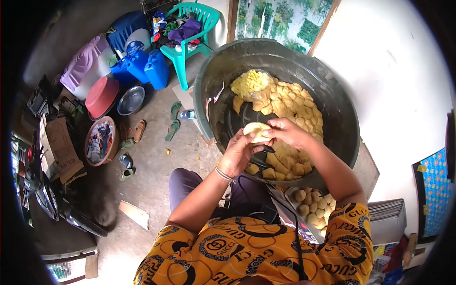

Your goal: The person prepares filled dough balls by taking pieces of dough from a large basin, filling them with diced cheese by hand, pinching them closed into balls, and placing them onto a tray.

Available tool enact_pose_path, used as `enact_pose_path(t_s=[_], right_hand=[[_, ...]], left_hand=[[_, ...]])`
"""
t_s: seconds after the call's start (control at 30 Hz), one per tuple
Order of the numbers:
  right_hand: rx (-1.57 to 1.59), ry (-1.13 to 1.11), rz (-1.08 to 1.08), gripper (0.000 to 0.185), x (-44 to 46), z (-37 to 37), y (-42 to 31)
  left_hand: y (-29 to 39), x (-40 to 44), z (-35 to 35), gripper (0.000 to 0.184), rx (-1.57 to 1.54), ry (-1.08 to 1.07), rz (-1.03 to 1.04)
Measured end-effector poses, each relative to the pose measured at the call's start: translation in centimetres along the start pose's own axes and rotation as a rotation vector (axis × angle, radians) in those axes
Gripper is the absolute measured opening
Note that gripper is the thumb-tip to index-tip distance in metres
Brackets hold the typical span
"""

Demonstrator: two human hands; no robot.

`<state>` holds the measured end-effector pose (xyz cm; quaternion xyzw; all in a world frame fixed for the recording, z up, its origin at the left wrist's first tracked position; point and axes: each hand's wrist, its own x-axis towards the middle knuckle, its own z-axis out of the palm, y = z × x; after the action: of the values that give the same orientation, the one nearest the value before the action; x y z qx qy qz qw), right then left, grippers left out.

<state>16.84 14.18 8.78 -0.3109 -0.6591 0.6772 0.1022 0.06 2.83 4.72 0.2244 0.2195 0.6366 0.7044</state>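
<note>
Both my hands hold one flattened, pale yellow dough disc (257, 131) over a large dark round tub (209, 114). My left hand (239, 151) grips its left and lower side, with a bracelet at the wrist. At the disc's right edge, the fingers of my right hand (286, 132) pinch it. Inside the tub, many dough pieces (289, 102) lie along the right side and bottom. A clear bag of yellow chunks (251, 84) rests at the tub's upper left. Rounded dough balls (313, 206) sit in a tray below the tub, near my right elbow.
A green chair (179, 61) piled with clothes stands beyond the tub's left. Blue jugs (156, 70), a red basin (102, 96), a metal bowl (131, 100) and a laundry basin (114, 142) are at left. Sandals (139, 130) lie on the floor. A motorcycle (52, 199) is far left.
</note>
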Motion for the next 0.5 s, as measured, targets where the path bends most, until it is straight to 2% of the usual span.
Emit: enact_pose_path(t_s=[0.03,0.13,0.2,0.27,0.3,0.37,0.43,0.5], right_hand=[[0.002,-0.027,0.003,0.016,0.0,0.5,-0.2],[-0.049,-0.148,0.037,0.019,0.3,1.4,-0.7],[-0.106,-0.234,0.118,0.028,0.2,1.1,-2.1],[-0.152,-0.278,0.193,0.036,0.9,-0.2,-2.2],[-0.229,-0.156,0.235,0.035,1.6,-1.3,-1.7],[-0.516,0.108,0.167,0.027,4.1,-4.5,0.4],[-0.795,0.262,0.05,0.017,6.5,-7.8,1.5],[-1.003,0.416,0.003,0.016,9.5,-10.1,1.3]], left_hand=[[0.2,-0.4,0.3,0.029,0.024,-0.019,-0.007],[-0.1,-0.9,-0.1,0.015,-0.045,0.138,0.117],[-0.1,-1.0,-1.2,0.013,-0.111,0.22,0.16],[0.6,-1.6,-1.7,0.012,-0.033,0.241,0.165],[0.7,-1.8,-2.0,0.011,0.005,0.254,0.164],[1.1,-2.4,-1.8,0.01,0.089,0.282,0.172],[0.6,-2.6,-2.4,0.01,0.116,0.279,0.141],[0.4,-2.5,-2.6,0.012,0.139,0.283,0.161]])
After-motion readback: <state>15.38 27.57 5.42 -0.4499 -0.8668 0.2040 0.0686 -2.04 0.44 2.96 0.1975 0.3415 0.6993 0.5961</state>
